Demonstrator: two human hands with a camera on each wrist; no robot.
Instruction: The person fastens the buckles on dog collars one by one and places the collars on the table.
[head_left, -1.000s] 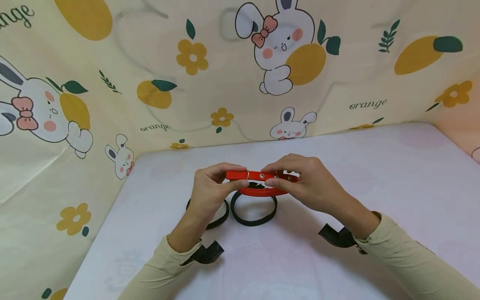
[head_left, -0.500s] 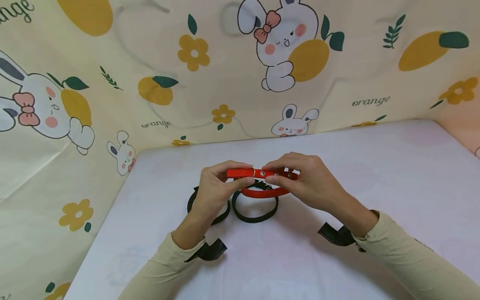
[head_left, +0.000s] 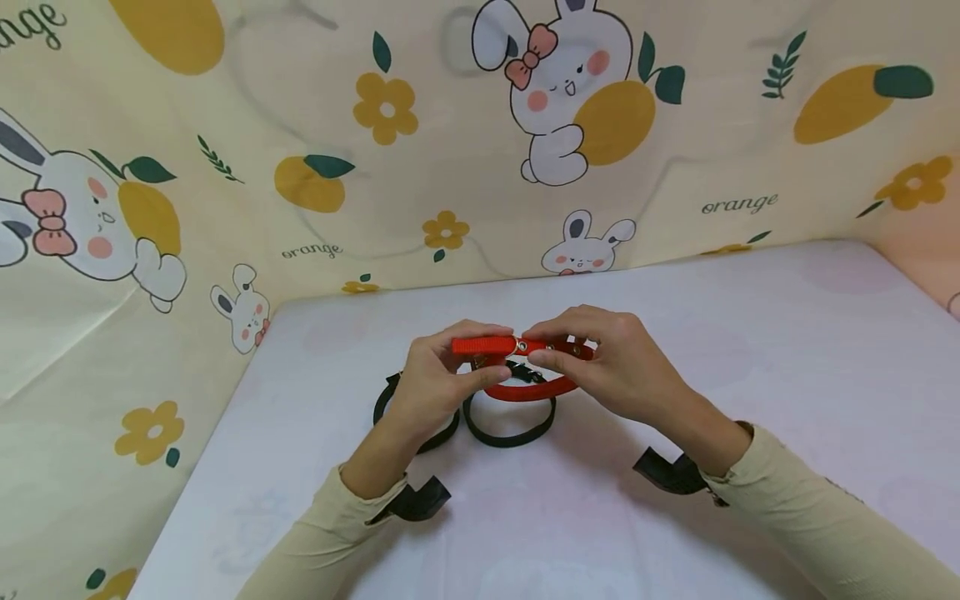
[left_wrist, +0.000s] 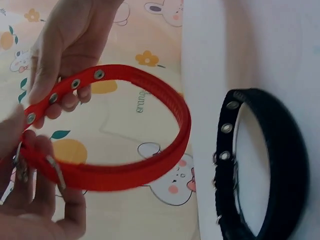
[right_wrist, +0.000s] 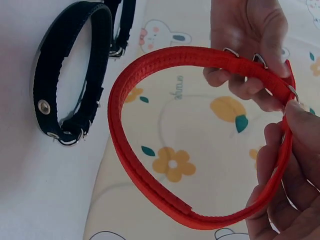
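A red pet collar (head_left: 531,391), buckled into a loop, is held up above the table between both hands. My left hand (head_left: 438,375) pinches the doubled strap at the buckle end, thumb below and fingers above. On the other side of the metal loop (right_wrist: 293,93), my right hand (head_left: 611,358) pinches the strap where its metal eyelets (left_wrist: 76,84) run. The fingertips of both hands are close together. In the right wrist view, metal rings (right_wrist: 259,61) show on the band by the left hand's fingers. Fingers partly hide the buckle.
Two black collars lie looped on the white table (head_left: 570,533) below the hands: one black collar (head_left: 510,442) in the middle, another black collar (head_left: 450,435) partly behind the left wrist. A patterned cloth (head_left: 405,192) with rabbits and oranges rises behind the table.
My left hand has shifted right, toward my right hand, and the metal loop has slid right along the red strap. The collar's lower band has dropped slightly. My right hand has barely moved.
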